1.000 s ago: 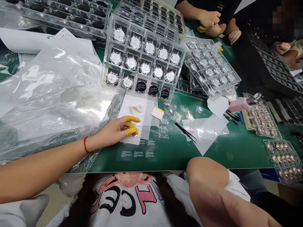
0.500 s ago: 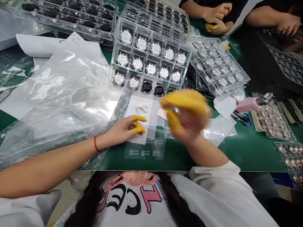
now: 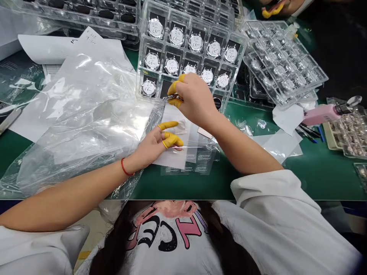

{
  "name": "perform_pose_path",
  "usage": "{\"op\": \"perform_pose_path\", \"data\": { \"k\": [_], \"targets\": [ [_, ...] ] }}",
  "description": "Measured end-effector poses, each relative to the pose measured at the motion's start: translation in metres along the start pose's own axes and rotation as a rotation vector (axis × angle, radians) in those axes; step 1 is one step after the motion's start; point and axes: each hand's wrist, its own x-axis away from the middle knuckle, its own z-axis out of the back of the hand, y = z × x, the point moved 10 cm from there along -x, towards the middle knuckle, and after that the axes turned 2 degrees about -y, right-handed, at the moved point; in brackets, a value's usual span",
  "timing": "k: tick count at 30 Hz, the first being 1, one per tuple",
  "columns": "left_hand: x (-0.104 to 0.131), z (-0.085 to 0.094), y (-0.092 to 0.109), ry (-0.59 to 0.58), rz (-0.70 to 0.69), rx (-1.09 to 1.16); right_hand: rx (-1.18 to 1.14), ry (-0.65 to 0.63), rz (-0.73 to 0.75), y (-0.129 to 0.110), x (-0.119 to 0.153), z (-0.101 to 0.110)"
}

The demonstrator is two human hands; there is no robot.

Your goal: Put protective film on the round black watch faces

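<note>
A clear compartment tray [image 3: 139,83] stands tilted toward me, holding several watch cases [image 3: 148,88] with white printed backs. At its lower row, my right hand [image 3: 195,97], in yellow finger cots, is closed on a watch case [image 3: 172,97]; only the metal edge shows between thumb and fingers. Beside it a compartment [image 3: 165,88] shows its bare black bottom. Over a white paper sheet [image 3: 174,159], my left hand [image 3: 157,143] lies with fingers apart, also in yellow cots, holding nothing. A small crumpled piece of paper [image 3: 181,127] rests by its index finger.
Clear plastic film [image 3: 94,122] spreads over papers on the left. Transparent sheets with white print [image 3: 187,169] lie in front. At the right are stacked clear trays [image 3: 286,72], a pink bottle [image 3: 321,114] and pens [image 3: 309,131]. Part of another person's hand [image 3: 273,9] shows at top.
My right hand has moved left and up to the tray's lower row and closed on a watch case. That case's compartment has lost its watch. The left hand stays over the paper; the view has shifted.
</note>
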Motion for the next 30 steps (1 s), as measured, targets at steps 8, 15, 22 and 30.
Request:
{"op": "perform_pose_path", "data": {
  "k": [8, 15, 22, 30],
  "targets": [
    [0.000, -0.015, -0.005, -0.110, -0.099, -0.247, -0.577, -0.097, -0.103, -0.008, 0.111, -0.007],
    [0.005, -0.025, -0.008, -0.157, -0.152, -0.376, -0.475, -0.010, -0.109, -0.025, 0.113, -0.009],
    [0.008, -0.016, -0.017, -0.122, -0.052, -0.370, -0.227, 0.182, -0.642, 0.112, 0.159, 0.029],
    [0.010, -0.016, -0.017, -0.101, -0.004, -0.272, -0.111, 0.095, -0.167, 0.045, 0.093, -0.017]
  ]
}}
